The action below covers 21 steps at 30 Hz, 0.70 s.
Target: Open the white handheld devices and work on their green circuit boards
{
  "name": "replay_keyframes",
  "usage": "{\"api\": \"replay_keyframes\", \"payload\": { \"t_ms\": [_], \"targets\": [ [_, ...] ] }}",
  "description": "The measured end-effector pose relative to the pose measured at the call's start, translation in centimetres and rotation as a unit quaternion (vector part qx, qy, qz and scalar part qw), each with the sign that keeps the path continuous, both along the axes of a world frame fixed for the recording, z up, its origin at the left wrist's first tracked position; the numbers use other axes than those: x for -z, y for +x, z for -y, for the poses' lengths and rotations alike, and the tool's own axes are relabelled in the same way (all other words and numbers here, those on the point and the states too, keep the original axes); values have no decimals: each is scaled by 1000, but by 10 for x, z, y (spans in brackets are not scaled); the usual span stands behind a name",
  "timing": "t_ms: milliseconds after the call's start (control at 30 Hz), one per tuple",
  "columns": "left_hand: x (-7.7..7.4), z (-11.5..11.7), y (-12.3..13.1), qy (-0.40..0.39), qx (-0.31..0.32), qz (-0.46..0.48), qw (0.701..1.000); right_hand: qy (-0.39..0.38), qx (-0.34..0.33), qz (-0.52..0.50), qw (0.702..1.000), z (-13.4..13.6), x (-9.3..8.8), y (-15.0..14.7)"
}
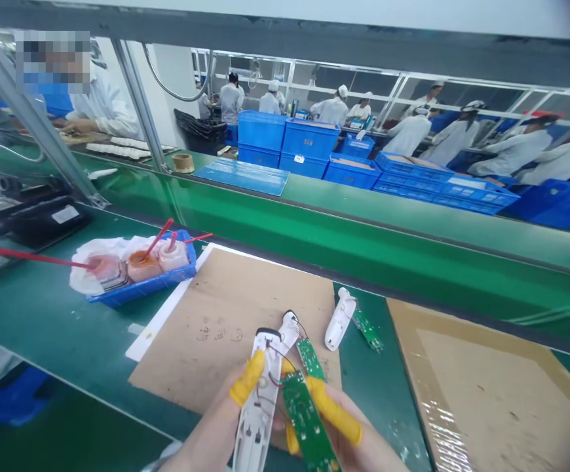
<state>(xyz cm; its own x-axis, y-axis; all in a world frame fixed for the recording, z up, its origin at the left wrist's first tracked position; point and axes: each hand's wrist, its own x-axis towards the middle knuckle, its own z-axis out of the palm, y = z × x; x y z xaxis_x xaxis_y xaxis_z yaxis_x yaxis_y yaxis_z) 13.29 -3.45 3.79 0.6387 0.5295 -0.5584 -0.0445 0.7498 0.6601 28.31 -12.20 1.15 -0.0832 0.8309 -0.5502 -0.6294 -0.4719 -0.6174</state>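
Note:
My left hand (pixel 216 426), with a yellow finger cot on the thumb, grips a long white plastic housing (pixel 258 406) at the bottom centre. My right hand (pixel 344 432), also in yellow finger cots, pinches a green circuit board (pixel 307 426) joined to the housing by thin red and black wires. Just beyond, a second white housing (pixel 287 328) with its green board (pixel 309 357) lies on a brown cardboard sheet (pixel 236 314). A third housing (pixel 339 318) with a board (pixel 367 329) lies at the sheet's right edge.
A blue tray (pixel 137 288) at the left holds small cups of pink paste with red sticks. Another cardboard sheet (pixel 486 393) lies to the right. A green conveyor (pixel 363 242) runs behind, with blue crates (pixel 309 147) and several white-coated workers beyond.

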Motion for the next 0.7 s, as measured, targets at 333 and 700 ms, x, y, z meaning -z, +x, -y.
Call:
{"api": "replay_keyframes", "payload": {
  "t_ms": [333,700],
  "targets": [
    [17,7,10,8,-27,-42,999,83,12,152,985,-3,27,4],
    [25,9,13,140,-18,-3,990,93,16,455,886,17,11,-8]
  ]
}}
